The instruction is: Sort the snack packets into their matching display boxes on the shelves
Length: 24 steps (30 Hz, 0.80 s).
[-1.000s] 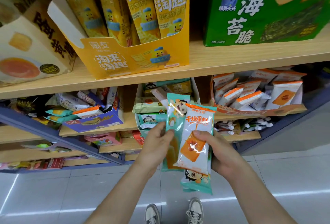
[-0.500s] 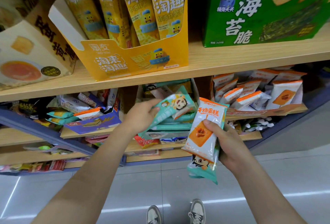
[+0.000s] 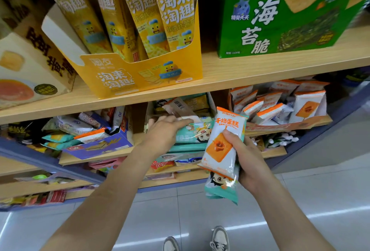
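Half a second ago the left hand [image 3: 164, 132] gripped a teal snack packet [image 3: 198, 132] tilted above the middle display box [image 3: 211, 100]. Now that packet lies flat on top of the teal stack inside the box, and the left hand rests on it with its fingers straight and relaxed, holding nothing. The right hand [image 3: 248, 156] has kept its load and sits a little higher, just beside the box. Its fingers and thumb curl round 2 packets: 1 white-and-orange cake packet [image 3: 222, 146] in front and 1 teal packet [image 3: 222, 190] behind it, whose lower end sticks out below.

On the same shelf, to the right, 1 orange display box [image 3: 280, 125] holds a heap of matching white-and-orange packets. To the left, 1 purple box [image 3: 100, 146] holds mixed packets. The upper shelf [image 3: 240, 70] carries 1 yellow display box [image 3: 140, 78] with 4 tall yellow packets [image 3: 176, 16] standing in it, and 1 green box [image 3: 250, 36].
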Each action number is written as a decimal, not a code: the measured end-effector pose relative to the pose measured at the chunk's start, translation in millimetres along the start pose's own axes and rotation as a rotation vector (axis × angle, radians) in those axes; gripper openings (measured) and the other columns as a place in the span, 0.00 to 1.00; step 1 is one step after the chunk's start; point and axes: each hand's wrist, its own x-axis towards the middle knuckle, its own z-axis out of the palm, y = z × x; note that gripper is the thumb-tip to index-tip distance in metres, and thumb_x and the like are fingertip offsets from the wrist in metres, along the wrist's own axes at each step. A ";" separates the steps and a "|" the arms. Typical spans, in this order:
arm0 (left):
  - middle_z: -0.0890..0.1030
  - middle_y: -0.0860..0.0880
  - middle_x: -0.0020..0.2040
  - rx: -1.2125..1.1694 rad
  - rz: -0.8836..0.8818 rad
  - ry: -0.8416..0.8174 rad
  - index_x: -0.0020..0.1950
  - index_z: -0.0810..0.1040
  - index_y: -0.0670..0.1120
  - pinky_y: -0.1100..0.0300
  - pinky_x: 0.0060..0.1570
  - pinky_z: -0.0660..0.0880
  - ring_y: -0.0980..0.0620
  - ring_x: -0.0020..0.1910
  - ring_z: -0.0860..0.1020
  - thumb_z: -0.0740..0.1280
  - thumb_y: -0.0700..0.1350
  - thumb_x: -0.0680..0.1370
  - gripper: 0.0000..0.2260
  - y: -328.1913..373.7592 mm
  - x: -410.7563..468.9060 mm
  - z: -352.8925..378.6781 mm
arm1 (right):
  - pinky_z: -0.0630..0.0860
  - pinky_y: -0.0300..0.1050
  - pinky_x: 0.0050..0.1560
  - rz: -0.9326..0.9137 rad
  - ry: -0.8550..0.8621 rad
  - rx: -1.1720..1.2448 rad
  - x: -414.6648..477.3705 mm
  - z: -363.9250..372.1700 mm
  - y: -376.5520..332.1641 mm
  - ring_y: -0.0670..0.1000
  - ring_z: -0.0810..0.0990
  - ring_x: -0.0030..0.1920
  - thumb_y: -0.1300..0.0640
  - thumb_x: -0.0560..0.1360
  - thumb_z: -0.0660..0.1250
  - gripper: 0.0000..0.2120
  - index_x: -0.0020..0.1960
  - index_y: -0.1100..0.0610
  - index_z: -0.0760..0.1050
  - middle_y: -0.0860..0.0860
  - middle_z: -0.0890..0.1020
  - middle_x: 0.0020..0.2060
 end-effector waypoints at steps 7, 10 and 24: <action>0.78 0.48 0.62 -0.309 0.066 0.219 0.68 0.75 0.53 0.53 0.60 0.71 0.45 0.61 0.74 0.60 0.35 0.79 0.21 9.0 -0.3 -15.0 | 0.84 0.51 0.43 -0.101 0.058 -0.031 5.2 19.3 4.1 0.52 0.87 0.46 0.53 0.71 0.75 0.23 0.64 0.51 0.72 0.52 0.86 0.49; 0.83 0.51 0.55 -0.928 -0.054 0.064 0.65 0.77 0.53 0.54 0.53 0.78 0.52 0.51 0.81 0.65 0.51 0.80 0.14 34.5 -15.7 -26.2 | 0.83 0.48 0.42 -0.149 0.123 0.042 8.2 27.6 8.7 0.50 0.86 0.45 0.54 0.71 0.75 0.25 0.64 0.52 0.71 0.52 0.85 0.50; 0.85 0.48 0.50 -1.202 -0.284 -0.028 0.58 0.78 0.46 0.53 0.51 0.79 0.50 0.49 0.83 0.73 0.40 0.74 0.13 12.0 -44.6 -25.7 | 0.82 0.52 0.46 -0.133 -0.085 -0.050 9.6 16.0 15.0 0.55 0.86 0.48 0.65 0.73 0.71 0.15 0.59 0.60 0.77 0.56 0.86 0.50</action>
